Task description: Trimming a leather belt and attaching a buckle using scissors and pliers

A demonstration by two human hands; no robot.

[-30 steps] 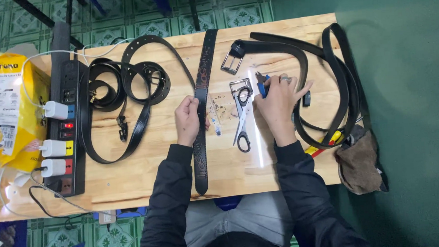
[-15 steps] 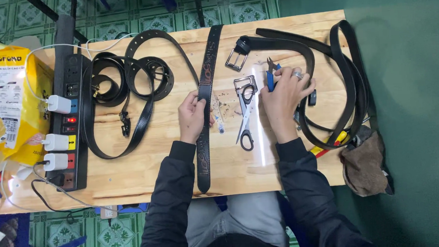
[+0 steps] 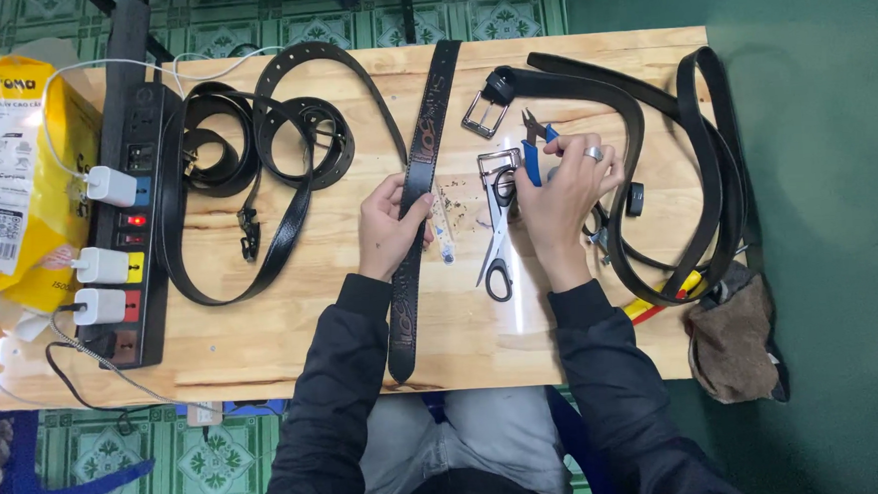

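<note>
A black embossed leather belt strap (image 3: pixel 418 193) is lying on the pale wooden tabletop (image 3: pixel 293 325). Blue-handled metal pliers (image 3: pixel 532 152) are showing at centre right. A yellow plastic bag (image 3: pixel 4 170) is sitting upper left, above green patterned floor tiles (image 3: pixel 210 459).

black long sleeves (image 3: pixel 606 369), silver finger ring (image 3: pixel 592 154)
</note>
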